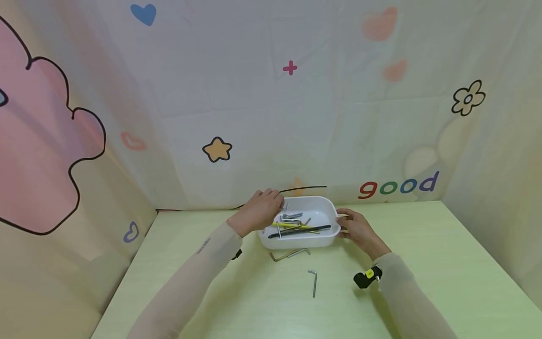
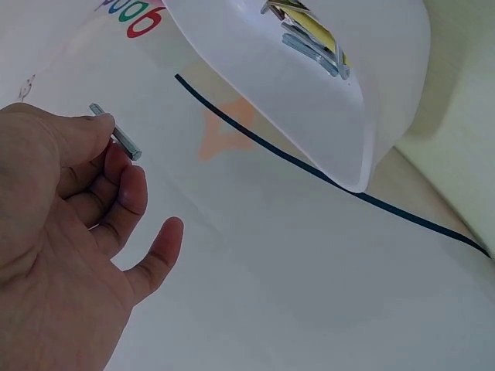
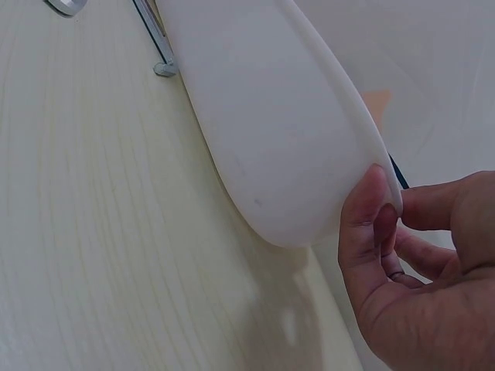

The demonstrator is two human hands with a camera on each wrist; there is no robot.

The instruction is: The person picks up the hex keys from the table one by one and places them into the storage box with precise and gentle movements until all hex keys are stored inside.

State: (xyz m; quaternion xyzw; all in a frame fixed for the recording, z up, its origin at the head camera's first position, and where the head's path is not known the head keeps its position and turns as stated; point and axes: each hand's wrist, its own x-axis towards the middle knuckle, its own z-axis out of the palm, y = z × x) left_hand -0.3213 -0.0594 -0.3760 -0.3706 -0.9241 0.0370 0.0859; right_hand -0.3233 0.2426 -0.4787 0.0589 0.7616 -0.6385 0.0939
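My left hand is over the left end of a white plastic basin. Between thumb and fingers it pinches a small silver hex key; part of the key is hidden by the fingers. My right hand grips the basin's right rim, thumb on one side and fingers on the other. Inside the basin lie several silver hex keys, a black rod and a thin yellow stick.
On the pale green table, a silver hex key lies in front of the basin. Closer to its front wall are a brassy hex key and another silver one. A printed curtain hangs right behind the basin.
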